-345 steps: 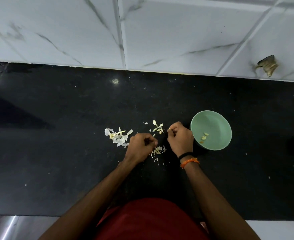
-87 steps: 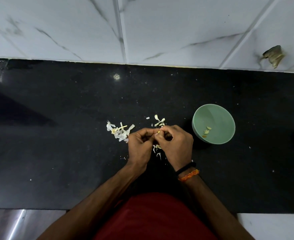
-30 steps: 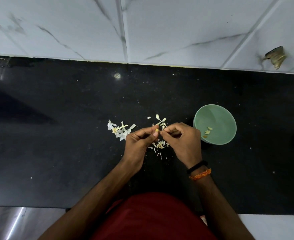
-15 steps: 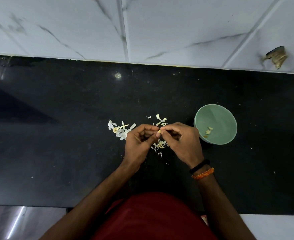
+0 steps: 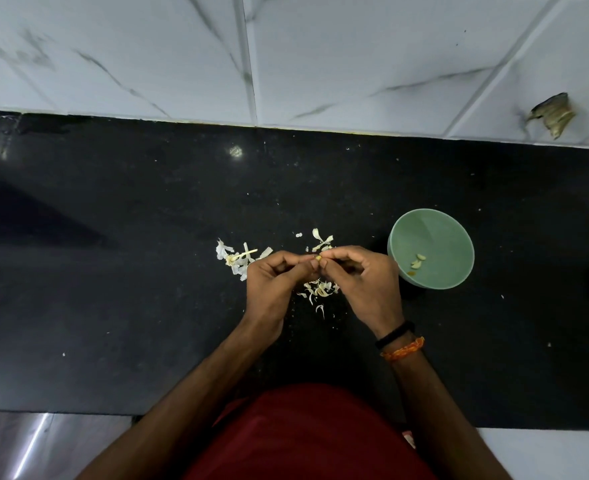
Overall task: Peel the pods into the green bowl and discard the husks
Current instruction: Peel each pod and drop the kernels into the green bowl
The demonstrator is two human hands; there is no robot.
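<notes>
Between both thumbs at counter centre: pod [image 5: 318, 267], pinched by left hand [image 5: 275, 285] and right hand [image 5: 361, 284] — too small to tell its axis. Green bowl [image 5: 431, 248] sits at 3 o'clock, just beside the right hand — nearer for the drop.

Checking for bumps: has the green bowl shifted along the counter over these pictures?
No. The green bowl keeps its spot beside the husk scraps.
</notes>
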